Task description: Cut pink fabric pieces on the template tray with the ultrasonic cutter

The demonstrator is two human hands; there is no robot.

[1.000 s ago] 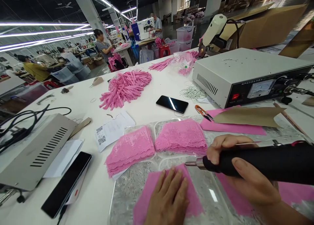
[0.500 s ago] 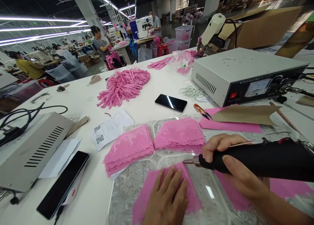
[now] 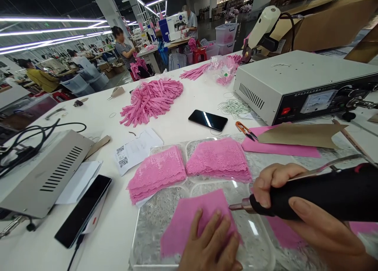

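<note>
My left hand point(image 3: 211, 245) lies flat with fingers spread on a pink fabric piece point(image 3: 189, 219), pressing it onto a clear glass plate point(image 3: 153, 227). My right hand point(image 3: 298, 216) is wrapped round a black handheld cutting tool point(image 3: 319, 194); its metal tip point(image 3: 236, 206) touches the right edge of the pink piece. Two stacks of pink lace pieces point(image 3: 189, 166) sit just beyond the plate's near part.
A white control box point(image 3: 295, 82) stands at the right, a grey box point(image 3: 44, 172) with cables at the left. Two phones point(image 3: 208, 119) point(image 3: 82, 211), orange snips point(image 3: 245, 131), paper slips point(image 3: 136, 151), a pile of pink strips point(image 3: 152, 99) and cardboard point(image 3: 298, 135) lie about. Other people work at far tables.
The view shifted slightly. My left hand slid down the pink piece, baring more of it, and the tool tip moved down along the piece's right edge.
</note>
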